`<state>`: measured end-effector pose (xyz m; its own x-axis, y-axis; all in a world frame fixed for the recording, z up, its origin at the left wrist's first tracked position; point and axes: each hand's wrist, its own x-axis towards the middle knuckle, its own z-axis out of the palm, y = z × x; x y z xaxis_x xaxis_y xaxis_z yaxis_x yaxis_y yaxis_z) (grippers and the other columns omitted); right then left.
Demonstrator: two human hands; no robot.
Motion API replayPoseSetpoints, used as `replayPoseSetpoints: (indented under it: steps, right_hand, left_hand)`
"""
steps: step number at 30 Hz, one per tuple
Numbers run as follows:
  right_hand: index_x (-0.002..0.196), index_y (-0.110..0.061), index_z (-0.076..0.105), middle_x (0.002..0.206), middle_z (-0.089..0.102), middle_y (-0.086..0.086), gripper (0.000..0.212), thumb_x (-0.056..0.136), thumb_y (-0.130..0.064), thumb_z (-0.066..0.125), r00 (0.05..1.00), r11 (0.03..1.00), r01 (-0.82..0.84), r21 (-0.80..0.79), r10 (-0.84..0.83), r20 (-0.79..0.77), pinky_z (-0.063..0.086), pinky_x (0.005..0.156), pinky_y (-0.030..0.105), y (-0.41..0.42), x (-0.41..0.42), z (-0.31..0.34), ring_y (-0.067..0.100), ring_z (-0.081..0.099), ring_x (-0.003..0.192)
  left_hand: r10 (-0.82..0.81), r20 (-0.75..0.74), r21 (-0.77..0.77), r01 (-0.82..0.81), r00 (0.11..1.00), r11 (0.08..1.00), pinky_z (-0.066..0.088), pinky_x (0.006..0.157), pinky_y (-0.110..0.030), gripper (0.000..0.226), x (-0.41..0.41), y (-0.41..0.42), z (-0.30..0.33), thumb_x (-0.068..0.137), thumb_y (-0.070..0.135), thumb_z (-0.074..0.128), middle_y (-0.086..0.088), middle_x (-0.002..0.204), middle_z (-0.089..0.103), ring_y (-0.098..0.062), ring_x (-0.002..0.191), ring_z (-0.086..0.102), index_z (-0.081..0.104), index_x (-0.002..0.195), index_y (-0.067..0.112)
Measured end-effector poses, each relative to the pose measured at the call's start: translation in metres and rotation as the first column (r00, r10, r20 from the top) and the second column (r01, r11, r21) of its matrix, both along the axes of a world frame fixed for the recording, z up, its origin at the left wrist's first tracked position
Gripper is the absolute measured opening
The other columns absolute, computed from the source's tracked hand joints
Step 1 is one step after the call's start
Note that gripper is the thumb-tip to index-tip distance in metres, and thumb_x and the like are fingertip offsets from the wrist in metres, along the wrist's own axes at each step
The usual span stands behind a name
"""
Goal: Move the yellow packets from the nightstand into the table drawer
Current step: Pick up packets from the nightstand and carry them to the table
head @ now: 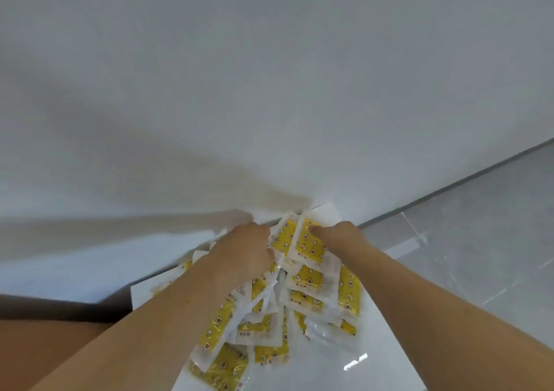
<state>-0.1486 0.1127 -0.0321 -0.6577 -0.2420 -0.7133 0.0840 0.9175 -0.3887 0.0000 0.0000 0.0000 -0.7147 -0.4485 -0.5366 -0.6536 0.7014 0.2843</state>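
Two bare forearms come up from the lower edge of the frame, one from the lower left and one from the lower right, both uncovered along their whole visible length, with no sleeve cuff showing. The bare left hand (242,251) and bare right hand (338,235) near the frame's centre carry no glove, ring, watch or band where visible.

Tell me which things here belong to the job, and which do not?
Job: pile of yellow printed plastic packets; glossy white nightstand top; left hand and right hand, both on the pile.
Not the job: white wall; grey tiled floor.
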Motion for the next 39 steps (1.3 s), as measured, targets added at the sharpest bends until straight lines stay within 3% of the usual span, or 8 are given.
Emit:
replayPoseSetpoints:
  steps: [3, 7, 14, 21, 24, 28, 32, 39]
  right_hand:
    - [0.121, -0.011, 0.044, 0.109, 0.06, 0.006, 0.092, 0.055, -0.071, 0.069, 0.997, 0.994, 0.074, 0.075, -0.071, -0.045, 0.048, 0.096, 0.047, -0.007, -0.001, -0.03, 0.031, 0.058, 0.107]
    - [0.121, -0.013, 0.037, 0.111, 0.059, 0.009, 0.102, 0.039, -0.058, 0.078, 0.962, 0.962, 0.271, 0.019, -0.271, -0.015, 0.049, 0.092, 0.05, -0.007, -0.009, -0.051, 0.034, 0.058, 0.107]
    - [0.084, -0.007, 0.056, 0.082, 0.064, 0.013, 0.02, 0.075, -0.008, 0.073, 0.924, 0.908, 0.382, -0.172, -0.373, 0.083, 0.053, 0.071, 0.034, 0.012, -0.027, -0.042, 0.027, 0.063, 0.073]
    - [0.105, -0.006, 0.065, 0.101, 0.071, 0.016, 0.016, 0.089, -0.005, 0.065, 0.895, 0.854, 0.433, -0.288, -0.37, 0.249, 0.054, 0.064, 0.036, 0.037, -0.035, -0.024, 0.033, 0.07, 0.088]
    - [0.102, -0.01, 0.065, 0.099, 0.072, 0.014, 0.012, 0.092, -0.006, 0.063, 0.875, 0.836, 0.458, -0.301, -0.364, 0.321, 0.056, 0.067, 0.039, 0.047, -0.04, -0.022, 0.032, 0.07, 0.085]
    - [0.095, -0.014, 0.065, 0.098, 0.073, 0.011, 0.004, 0.093, -0.011, 0.063, 0.841, 0.81, 0.508, -0.292, -0.394, 0.371, 0.056, 0.077, 0.043, 0.062, -0.045, -0.021, 0.03, 0.07, 0.087]
    - [0.099, -0.013, 0.064, 0.097, 0.073, 0.011, 0.007, 0.092, -0.013, 0.065, 0.84, 0.812, 0.505, -0.293, -0.385, 0.381, 0.057, 0.08, 0.046, 0.071, -0.049, -0.015, 0.031, 0.071, 0.088]
    - [0.097, -0.012, 0.067, 0.095, 0.074, 0.011, 0.006, 0.091, -0.012, 0.067, 0.865, 0.837, 0.456, -0.303, -0.337, 0.372, 0.058, 0.079, 0.046, 0.068, -0.04, -0.003, 0.03, 0.072, 0.085]
  left_hand:
    - [-0.013, -0.018, -0.084, 0.011, 1.0, 0.996, 0.05, 0.089, -0.037, 0.031, -0.008, -0.001, -0.019, 0.097, 0.035, 0.045, -0.004, 0.115, 0.055, -0.023, 0.108, 0.053, 0.055, 0.119, 0.016]
    - [0.027, -0.003, -0.108, -0.027, 1.0, 0.994, 0.052, 0.083, -0.039, 0.028, -0.014, 0.001, -0.028, 0.095, 0.039, 0.046, -0.006, 0.106, 0.059, -0.024, 0.098, 0.056, 0.058, 0.109, 0.016]
    - [0.058, 0.015, -0.169, -0.055, 0.998, 0.984, 0.052, 0.076, -0.033, 0.05, -0.039, 0.017, -0.023, 0.083, 0.067, 0.056, 0.002, 0.092, 0.063, -0.019, 0.09, 0.062, 0.059, 0.099, 0.02]
    - [0.093, 0.02, -0.283, -0.083, 0.996, 0.955, 0.039, 0.09, -0.037, 0.055, -0.056, 0.03, -0.037, 0.076, 0.059, 0.07, 0.0, 0.109, 0.063, -0.025, 0.111, 0.055, 0.056, 0.11, 0.018]
    - [0.164, -0.034, -0.246, -0.168, 0.986, 0.955, 0.029, 0.079, -0.035, 0.037, -0.059, 0.034, -0.04, 0.077, 0.038, 0.073, 0.002, 0.093, 0.059, -0.025, 0.105, 0.057, 0.049, 0.099, 0.02]
    - [0.282, 0.012, -0.154, -0.277, 0.959, 0.948, 0.024, 0.082, -0.039, 0.068, -0.066, 0.035, -0.04, 0.076, 0.027, 0.073, -0.004, 0.108, 0.061, -0.028, 0.111, 0.052, 0.034, 0.13, 0.015]
    - [0.36, -0.024, 0.096, -0.356, 0.933, 0.93, 0.032, 0.085, -0.038, 0.018, -0.069, 0.033, -0.032, 0.081, 0.023, 0.059, 0.004, 0.088, 0.064, -0.024, 0.093, 0.058, 0.06, 0.099, 0.019]
    - [0.515, -0.15, 0.34, -0.445, 0.844, 0.829, 0.05, 0.064, -0.032, 0.013, -0.035, 0.013, -0.001, 0.086, 0.022, 0.064, -0.007, 0.078, 0.067, -0.024, 0.071, 0.065, 0.067, 0.089, 0.009]
